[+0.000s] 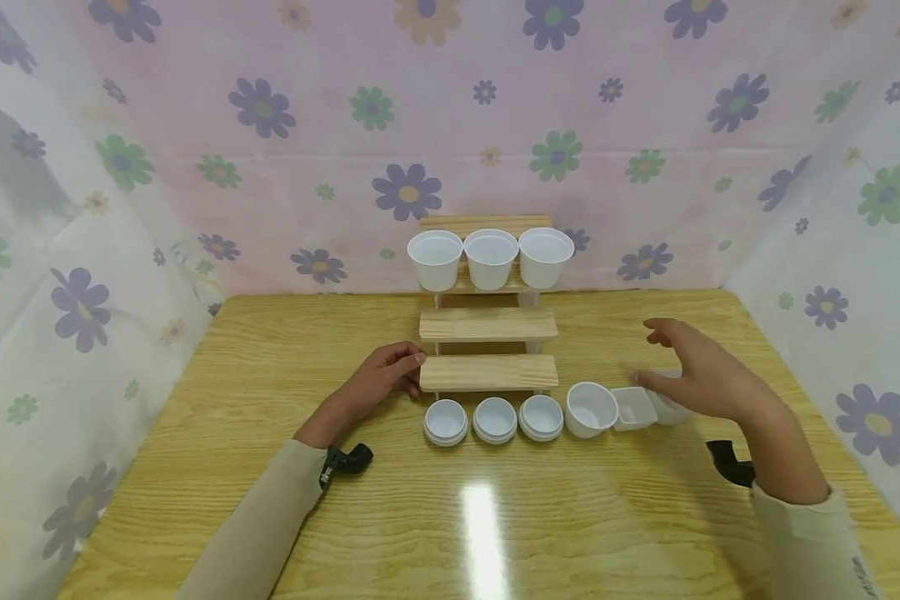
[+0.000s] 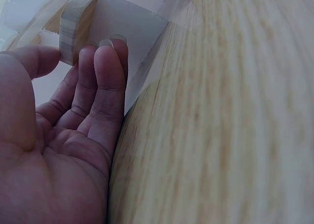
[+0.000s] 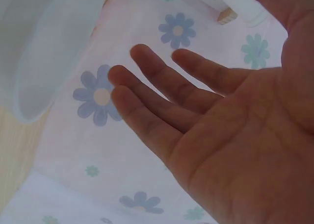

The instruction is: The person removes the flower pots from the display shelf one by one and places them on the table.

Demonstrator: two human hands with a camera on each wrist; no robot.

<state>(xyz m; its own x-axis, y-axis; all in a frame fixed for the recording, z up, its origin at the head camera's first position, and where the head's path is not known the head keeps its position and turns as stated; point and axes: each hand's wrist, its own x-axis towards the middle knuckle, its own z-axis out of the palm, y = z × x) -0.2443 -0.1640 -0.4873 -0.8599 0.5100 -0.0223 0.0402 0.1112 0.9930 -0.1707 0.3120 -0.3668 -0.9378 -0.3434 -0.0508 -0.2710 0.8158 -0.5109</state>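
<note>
Wooden stand point(image 1: 487, 325): pale, stepped, with white sides point(image 2: 122, 25); sits on the counter point(image 1: 592, 517), bearing three white cups point(image 1: 491, 262) on top, three small bowls point(image 1: 495, 421) just in front. Left hand point(image 1: 378, 382): narrowed, pinches the lowest step point(image 1: 487, 373) at the stand's left end. Right hand point(image 1: 708, 375): wide open, hovers right of the stand, near a white tub point(image 1: 671, 412).

In the head view the right hand point(image 1: 708, 375) partly hides the end cup point(image 1: 673, 408); lettering point(image 1: 862, 575) on the right sleeve point(image 1: 802, 542) is too small to read. The left-wrist view's top edge cuts off the rack point(image 2: 69, 35).
</note>
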